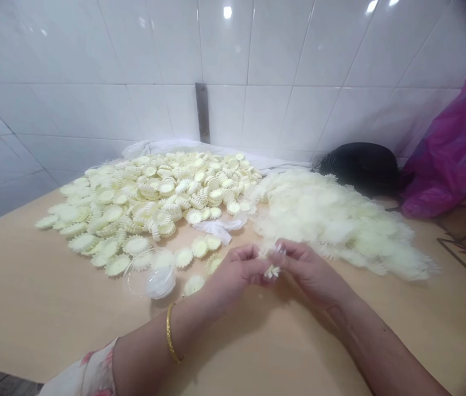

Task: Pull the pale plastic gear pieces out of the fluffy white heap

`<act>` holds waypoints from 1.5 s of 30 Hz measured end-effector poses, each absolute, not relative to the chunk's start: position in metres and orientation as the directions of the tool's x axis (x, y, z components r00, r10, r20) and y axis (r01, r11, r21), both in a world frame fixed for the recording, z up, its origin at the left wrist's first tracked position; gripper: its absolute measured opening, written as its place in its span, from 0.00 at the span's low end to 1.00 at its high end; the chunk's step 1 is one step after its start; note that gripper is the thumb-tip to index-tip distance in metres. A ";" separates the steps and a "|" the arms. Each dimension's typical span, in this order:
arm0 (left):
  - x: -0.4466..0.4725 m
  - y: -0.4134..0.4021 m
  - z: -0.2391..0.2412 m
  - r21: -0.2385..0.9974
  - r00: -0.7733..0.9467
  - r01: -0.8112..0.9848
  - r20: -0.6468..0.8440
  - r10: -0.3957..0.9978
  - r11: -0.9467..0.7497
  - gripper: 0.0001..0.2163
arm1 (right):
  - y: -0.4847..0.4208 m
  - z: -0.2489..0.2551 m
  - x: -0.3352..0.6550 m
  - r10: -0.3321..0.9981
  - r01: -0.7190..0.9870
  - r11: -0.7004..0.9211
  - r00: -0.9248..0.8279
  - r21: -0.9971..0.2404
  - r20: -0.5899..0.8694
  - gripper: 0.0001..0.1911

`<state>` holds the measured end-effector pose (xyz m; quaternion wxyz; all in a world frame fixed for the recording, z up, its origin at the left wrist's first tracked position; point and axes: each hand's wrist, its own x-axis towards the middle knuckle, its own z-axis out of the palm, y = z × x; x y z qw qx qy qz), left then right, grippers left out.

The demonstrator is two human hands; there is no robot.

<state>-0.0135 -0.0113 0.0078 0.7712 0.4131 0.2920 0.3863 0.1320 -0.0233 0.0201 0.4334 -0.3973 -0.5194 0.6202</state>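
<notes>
Pale petalled piece (273,271) pinched between left hand (239,269) and right hand (307,270) above table (245,355).

Passable over bare tabletop (18,297) at near left. Blocked beyond left hand (236,268) by heap of scalloped discs (150,203); beyond right hand (309,269) by pale gauzy pile (340,220). Narrowed left of left hand by white bundle (160,282).

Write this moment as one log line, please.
left hand: holds pale piece | right hand: at same piece | beyond: disc pile, ruffled pile
</notes>
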 end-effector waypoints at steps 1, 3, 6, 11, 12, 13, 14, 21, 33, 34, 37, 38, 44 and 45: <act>-0.013 -0.011 0.008 0.854 0.529 -0.373 -0.127 0.839 0.364 0.10 | -0.023 0.020 0.132 0.959 -0.083 -0.041 -0.282 -0.996 -0.016 0.16; -0.012 -0.012 0.008 0.839 0.520 -0.396 -0.131 0.844 0.375 0.11 | -0.024 0.020 0.131 0.975 0.068 0.073 -0.213 -0.995 0.057 0.15; -0.011 -0.013 0.007 0.834 0.500 -0.394 -0.158 0.851 0.386 0.11 | -0.024 0.017 0.131 0.973 0.399 0.228 -0.069 -0.888 0.219 0.15; -0.012 -0.015 0.004 0.847 0.455 -0.380 -0.179 0.873 0.371 0.11 | -0.021 0.012 0.133 0.901 0.690 0.301 0.020 -0.658 0.433 0.15; -0.012 -0.015 0.004 0.852 0.439 -0.376 -0.181 0.880 0.363 0.11 | -0.019 0.011 0.134 0.881 0.728 0.316 0.012 -0.608 0.472 0.15; -0.012 -0.015 0.004 0.860 0.421 -0.370 -0.181 0.889 0.351 0.11 | -0.018 0.010 0.134 0.857 0.763 0.332 0.002 -0.555 0.515 0.14; -0.012 -0.015 0.004 0.869 0.405 -0.362 -0.178 0.897 0.336 0.11 | -0.017 0.010 0.135 0.830 0.794 0.346 -0.010 -0.500 0.558 0.14; -0.008 -0.015 0.005 0.906 0.359 -0.313 -0.164 0.919 0.284 0.11 | -0.008 0.006 0.139 0.766 0.886 0.311 -0.019 -0.344 0.643 0.14; -0.005 -0.017 0.008 0.887 0.332 -0.289 -0.259 0.907 0.359 0.07 | -0.003 0.023 0.173 0.967 0.183 0.114 0.203 -0.976 0.152 0.21; -0.004 -0.017 0.007 0.882 0.348 -0.288 -0.267 0.899 0.374 0.07 | -0.004 0.022 0.171 0.981 0.115 0.105 0.151 -0.988 0.122 0.20; -0.005 -0.017 0.004 0.886 0.378 -0.277 -0.255 0.890 0.371 0.10 | -0.003 0.018 0.168 0.996 0.022 0.065 0.059 -0.998 0.066 0.17; -0.006 -0.016 0.003 0.888 0.387 -0.273 -0.250 0.888 0.369 0.11 | -0.003 0.018 0.167 0.998 0.016 0.051 0.039 -0.999 0.052 0.16; -0.009 -0.015 0.002 0.900 0.373 -0.276 -0.224 0.901 0.338 0.12 | -0.005 0.019 0.166 0.998 0.191 0.058 0.010 -0.980 0.061 0.15; -0.009 -0.014 0.003 0.906 0.377 -0.271 -0.211 0.902 0.325 0.12 | -0.005 0.017 0.165 0.993 0.304 0.090 0.049 -0.948 0.110 0.13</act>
